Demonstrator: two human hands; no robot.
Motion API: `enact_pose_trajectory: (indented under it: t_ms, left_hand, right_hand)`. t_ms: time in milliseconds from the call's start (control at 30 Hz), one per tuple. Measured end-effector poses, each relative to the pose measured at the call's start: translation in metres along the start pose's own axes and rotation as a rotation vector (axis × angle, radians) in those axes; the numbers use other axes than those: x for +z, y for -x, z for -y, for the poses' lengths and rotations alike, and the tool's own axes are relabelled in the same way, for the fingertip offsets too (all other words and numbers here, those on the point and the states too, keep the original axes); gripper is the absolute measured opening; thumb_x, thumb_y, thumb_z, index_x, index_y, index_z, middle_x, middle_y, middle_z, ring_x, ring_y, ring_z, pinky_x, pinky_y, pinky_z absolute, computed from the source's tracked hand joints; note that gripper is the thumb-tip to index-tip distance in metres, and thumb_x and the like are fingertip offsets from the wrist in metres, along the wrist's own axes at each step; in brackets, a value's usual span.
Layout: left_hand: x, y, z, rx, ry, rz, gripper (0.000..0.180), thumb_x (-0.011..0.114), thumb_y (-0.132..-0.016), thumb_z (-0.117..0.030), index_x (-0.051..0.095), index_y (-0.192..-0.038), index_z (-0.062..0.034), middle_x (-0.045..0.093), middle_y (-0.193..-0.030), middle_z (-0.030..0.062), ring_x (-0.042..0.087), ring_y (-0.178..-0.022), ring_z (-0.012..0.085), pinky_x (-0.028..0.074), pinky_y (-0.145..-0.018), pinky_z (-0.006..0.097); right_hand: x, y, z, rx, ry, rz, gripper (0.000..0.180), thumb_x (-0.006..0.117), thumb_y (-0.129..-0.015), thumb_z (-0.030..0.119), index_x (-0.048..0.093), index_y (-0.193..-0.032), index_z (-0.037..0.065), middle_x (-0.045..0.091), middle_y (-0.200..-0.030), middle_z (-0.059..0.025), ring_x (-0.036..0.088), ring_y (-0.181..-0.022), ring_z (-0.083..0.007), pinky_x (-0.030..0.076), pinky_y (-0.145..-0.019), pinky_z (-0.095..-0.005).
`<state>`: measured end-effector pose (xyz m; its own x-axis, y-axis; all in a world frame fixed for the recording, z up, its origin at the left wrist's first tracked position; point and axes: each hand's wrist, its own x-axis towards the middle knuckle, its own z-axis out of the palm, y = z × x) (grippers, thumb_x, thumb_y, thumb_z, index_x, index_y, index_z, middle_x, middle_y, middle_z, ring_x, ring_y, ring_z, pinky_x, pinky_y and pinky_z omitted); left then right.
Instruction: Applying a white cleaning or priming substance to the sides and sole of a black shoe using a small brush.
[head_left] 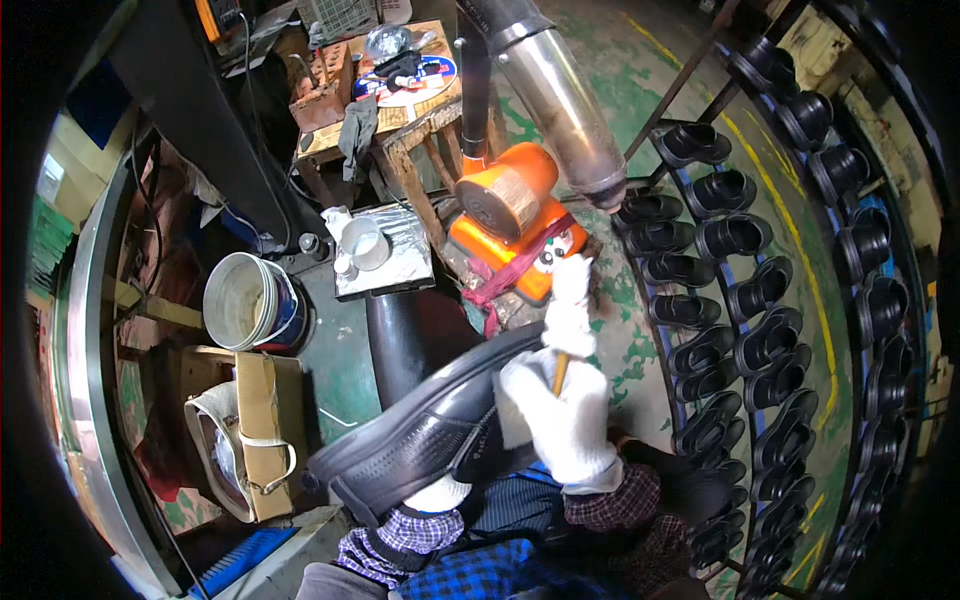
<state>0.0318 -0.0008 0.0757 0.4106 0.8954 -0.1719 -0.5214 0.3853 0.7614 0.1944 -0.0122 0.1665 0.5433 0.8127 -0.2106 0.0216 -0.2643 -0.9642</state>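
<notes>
A black leather shoe [420,435] lies tilted across the lower middle, toe toward the lower left. My left hand [440,492], in a white glove, is under the shoe and holds it from below; only part of the glove shows. My right hand [565,410], also in a white glove, grips a thin wooden-handled brush [560,372] at the shoe's heel opening. The brush's upper end is wrapped in white material [571,300].
An orange machine [510,215] under a metal duct [565,100] stands just beyond the shoe. Racks of black shoes [740,300] curve along the right. A white bucket [245,300], a foil-covered tray with a cup [375,255], a cardboard box [255,430] and a cluttered wooden table [385,85] sit left and behind.
</notes>
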Motion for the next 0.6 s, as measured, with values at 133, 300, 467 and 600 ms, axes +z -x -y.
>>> enact_pose_trajectory:
  t_ms: [133, 300, 467, 600]
  left_hand:
    - [0.013, -0.010, -0.011, -0.046, 0.246, -0.087, 0.044, 0.046, -0.105, -0.020, 0.045, -0.141, 0.0049, 0.052, -0.140, 0.0210, 0.055, -0.125, 0.0298, 0.045, -0.110, 0.042]
    - [0.007, -0.019, -0.018, -0.053, 0.488, 0.114, 0.046, 0.045, -0.105, -0.024, 0.044, -0.143, 0.0030, 0.051, -0.142, 0.0200, 0.053, -0.128, 0.0311, 0.042, -0.112, 0.044]
    - [0.009, -0.025, -0.020, -0.093, 0.640, 0.259, 0.048, 0.043, -0.105, -0.027, 0.043, -0.144, 0.0011, 0.050, -0.143, 0.0190, 0.050, -0.130, 0.0324, 0.039, -0.113, 0.046]
    - [0.012, -0.030, -0.016, -0.116, 0.730, 0.336, 0.049, 0.042, -0.106, -0.029, 0.042, -0.146, -0.0004, 0.049, -0.145, 0.0181, 0.049, -0.132, 0.0335, 0.037, -0.115, 0.048]
  right_hand:
    - [0.007, 0.011, -0.010, -0.046, 0.127, 0.151, 0.015, 0.074, -0.087, 0.012, 0.069, -0.094, 0.000, 0.069, -0.083, -0.0043, 0.064, -0.074, -0.0118, 0.051, -0.066, -0.0290]
    - [-0.017, 0.022, -0.026, 0.082, 0.173, 0.331, 0.019, 0.070, -0.091, 0.015, 0.068, -0.104, 0.001, 0.069, -0.085, -0.0073, 0.066, -0.076, -0.0172, 0.052, -0.069, -0.0308]
    - [-0.020, 0.032, -0.025, -0.042, 0.210, 0.282, 0.027, 0.070, -0.092, 0.026, 0.069, -0.108, 0.004, 0.071, -0.083, -0.0175, 0.072, -0.080, -0.0323, 0.055, -0.069, -0.0380]
    - [-0.019, 0.035, -0.051, -0.216, 0.317, 0.292, 0.024, 0.071, -0.092, 0.027, 0.070, -0.103, 0.006, 0.069, -0.081, -0.0182, 0.069, -0.072, -0.0327, 0.052, -0.058, -0.0399]
